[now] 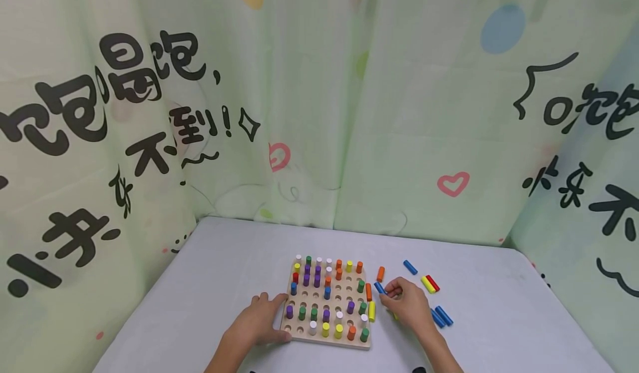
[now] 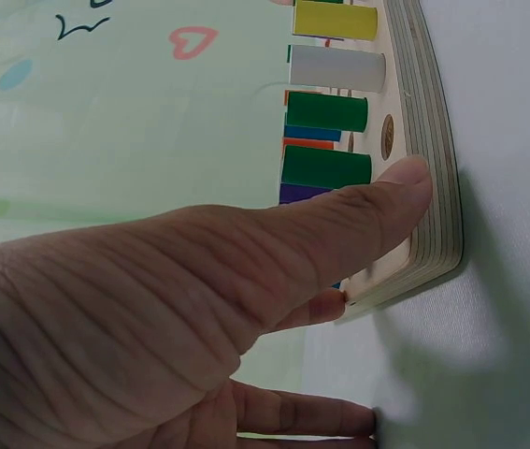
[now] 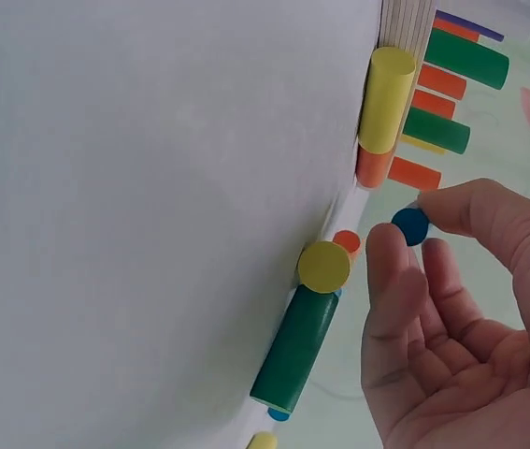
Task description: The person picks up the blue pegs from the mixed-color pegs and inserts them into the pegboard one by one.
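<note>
Fingertips of my right hand (image 1: 406,303) pinch a blue peg (image 1: 380,288) just right of the pegboard (image 1: 326,337), low centre of frame. My left hand (image 1: 257,320) lies flat, fingers relaxed, thumb (image 2: 377,210) pressing the board's left edge on the table (image 1: 499,317).

The right hand (image 1: 410,305) pinches a blue peg (image 1: 380,288). Just past its fingertips, a yellow peg (image 1: 371,311) and an orange peg (image 1: 369,292) lie against the board (image 1: 299,333) edge. Behind the fingers lie more loose pegs (image 1: 430,283). The left hand (image 1: 259,320) blocks the board's other side.
</note>
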